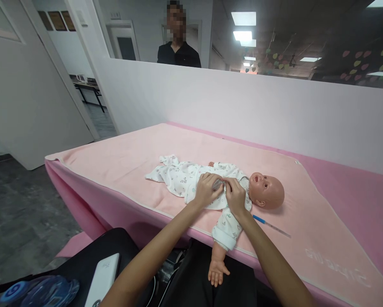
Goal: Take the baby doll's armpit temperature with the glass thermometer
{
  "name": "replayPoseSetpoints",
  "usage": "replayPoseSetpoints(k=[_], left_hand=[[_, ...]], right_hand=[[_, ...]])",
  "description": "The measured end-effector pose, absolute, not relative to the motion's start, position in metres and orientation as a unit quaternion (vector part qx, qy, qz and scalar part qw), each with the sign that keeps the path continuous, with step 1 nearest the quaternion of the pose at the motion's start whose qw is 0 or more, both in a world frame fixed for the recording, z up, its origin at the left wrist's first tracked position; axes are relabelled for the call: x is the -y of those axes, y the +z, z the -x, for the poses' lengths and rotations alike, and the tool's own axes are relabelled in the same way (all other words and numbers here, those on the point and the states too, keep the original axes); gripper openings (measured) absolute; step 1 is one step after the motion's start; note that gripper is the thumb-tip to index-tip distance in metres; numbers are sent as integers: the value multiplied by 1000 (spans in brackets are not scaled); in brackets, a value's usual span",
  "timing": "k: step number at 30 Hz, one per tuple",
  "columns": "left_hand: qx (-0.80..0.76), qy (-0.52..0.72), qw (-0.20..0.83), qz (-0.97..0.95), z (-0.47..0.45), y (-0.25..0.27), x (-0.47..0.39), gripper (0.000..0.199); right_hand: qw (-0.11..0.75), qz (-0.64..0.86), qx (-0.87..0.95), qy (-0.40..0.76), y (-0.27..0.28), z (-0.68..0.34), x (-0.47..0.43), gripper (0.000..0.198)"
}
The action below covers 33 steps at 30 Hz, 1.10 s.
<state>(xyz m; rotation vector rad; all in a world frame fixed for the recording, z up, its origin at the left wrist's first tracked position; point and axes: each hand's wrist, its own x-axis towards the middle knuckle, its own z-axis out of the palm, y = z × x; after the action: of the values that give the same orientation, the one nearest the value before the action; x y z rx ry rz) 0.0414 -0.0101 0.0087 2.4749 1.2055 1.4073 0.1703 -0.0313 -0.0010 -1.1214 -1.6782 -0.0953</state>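
A baby doll lies on its back, head to the right, in a white printed outfit. Both hands meet over its chest. My left hand is closed, fingers bent toward the thumb, and a greyish see-through thing shows beneath its fingers. My right hand pinches beside the left fingertips. A tiny red spot shows where the fingertips come together; what they hold is too small to name. One doll arm hangs over the table edge between my forearms.
A slim stick with a blue end lies right of my right forearm. Pink blanket covers the table. On a black chair at lower left are a white power bank and a plastic bottle. A person appears in the glass ahead.
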Motion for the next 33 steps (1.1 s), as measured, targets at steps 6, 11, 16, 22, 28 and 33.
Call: replayPoseSetpoints(k=[6, 11, 16, 22, 28, 33], left_hand=[[-387, 471, 9, -793, -42, 8, 10, 10], [-389, 457, -3, -800, -43, 8, 10, 11], [-391, 447, 2, -804, -44, 8, 9, 14], [-354, 445, 22, -822, -42, 2, 3, 18], [-340, 450, 17, -826, -42, -2, 0, 20], [-389, 475, 8, -789, -44, -2, 4, 18]], right_hand=[[567, 451, 688, 42, 4, -171, 31, 23], [595, 461, 644, 136, 7, -171, 27, 18], [622, 446, 612, 198, 7, -173, 23, 18], [619, 448, 610, 210, 8, -171, 25, 16], [622, 455, 611, 178, 9, -167, 27, 18], [625, 469, 608, 143, 8, -166, 27, 19]])
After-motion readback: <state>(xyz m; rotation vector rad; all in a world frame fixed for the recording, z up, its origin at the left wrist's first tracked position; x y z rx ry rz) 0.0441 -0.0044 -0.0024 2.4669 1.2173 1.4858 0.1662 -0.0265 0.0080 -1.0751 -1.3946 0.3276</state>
